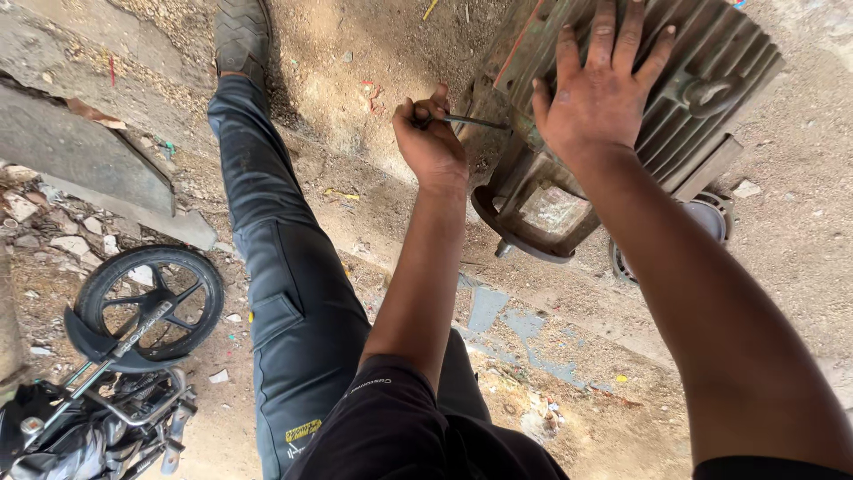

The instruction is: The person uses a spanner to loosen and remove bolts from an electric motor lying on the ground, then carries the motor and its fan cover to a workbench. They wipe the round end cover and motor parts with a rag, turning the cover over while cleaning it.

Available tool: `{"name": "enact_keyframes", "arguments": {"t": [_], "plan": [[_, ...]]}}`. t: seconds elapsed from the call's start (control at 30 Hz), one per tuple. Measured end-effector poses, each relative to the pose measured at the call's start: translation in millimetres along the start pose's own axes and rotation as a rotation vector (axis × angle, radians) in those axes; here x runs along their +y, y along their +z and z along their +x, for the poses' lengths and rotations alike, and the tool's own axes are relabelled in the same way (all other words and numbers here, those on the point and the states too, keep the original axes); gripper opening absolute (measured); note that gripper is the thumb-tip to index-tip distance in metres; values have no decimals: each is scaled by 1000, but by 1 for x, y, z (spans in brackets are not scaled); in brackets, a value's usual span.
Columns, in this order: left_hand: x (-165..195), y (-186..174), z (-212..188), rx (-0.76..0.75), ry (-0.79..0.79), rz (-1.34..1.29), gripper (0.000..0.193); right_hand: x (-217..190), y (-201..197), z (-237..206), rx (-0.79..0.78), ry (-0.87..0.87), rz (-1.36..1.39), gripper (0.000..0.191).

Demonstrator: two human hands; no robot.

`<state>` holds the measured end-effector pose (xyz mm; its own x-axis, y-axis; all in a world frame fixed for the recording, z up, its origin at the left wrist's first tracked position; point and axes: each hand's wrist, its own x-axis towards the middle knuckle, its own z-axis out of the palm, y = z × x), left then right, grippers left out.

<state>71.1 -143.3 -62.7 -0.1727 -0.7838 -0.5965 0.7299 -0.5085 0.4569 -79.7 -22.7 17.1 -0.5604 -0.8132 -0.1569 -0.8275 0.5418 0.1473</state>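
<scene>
A large, dusty electric motor (pixel 702 62) with a ribbed metal housing lies on the dirt ground at the upper right. My right hand (pixel 600 93) rests flat on its ribs with fingers spread. My left hand (pixel 431 138) is closed around a thin dark metal rod-like tool (pixel 475 121), whose tip points at the motor's left side near the end cover (pixel 533 209). Whether the tip sits in a bolt is hidden.
My leg in dark jeans (pixel 275 267) stretches toward the top left, ending in a shoe (pixel 242 34). A motorcycle's front wheel (pixel 149 302) shows at bottom left. A concrete slab (pixel 80 151) and rubble lie left. A round metal part (pixel 711 218) sits beside the motor.
</scene>
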Motion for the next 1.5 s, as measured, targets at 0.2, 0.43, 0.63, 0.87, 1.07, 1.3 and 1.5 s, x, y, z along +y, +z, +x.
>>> {"name": "enact_keyframes", "arguments": {"t": [0.2, 0.43, 0.63, 0.87, 1.07, 1.3, 1.5], "plan": [[15, 8, -8, -38, -97, 100, 33, -5, -16, 9, -73, 43, -9, 73], [75, 25, 8, -258, -560, 660, 49, -6, -28, 13, -188, 65, -32, 71], [67, 41, 63, -650, -896, 854, 82, -5, -19, 10, -178, 59, -4, 69], [54, 35, 80, -808, -1083, 792, 89, -6, -16, 5, -120, 41, -50, 68], [51, 31, 81, -871, -1073, 792, 88, -6, -17, 6, -123, 48, -37, 68], [52, 18, 82, -731, -1127, 801, 71, -7, -14, 5, -122, 46, -65, 68], [55, 22, 75, -610, -1145, 801, 53, -7, -16, 5, -162, 51, -30, 69]]}}
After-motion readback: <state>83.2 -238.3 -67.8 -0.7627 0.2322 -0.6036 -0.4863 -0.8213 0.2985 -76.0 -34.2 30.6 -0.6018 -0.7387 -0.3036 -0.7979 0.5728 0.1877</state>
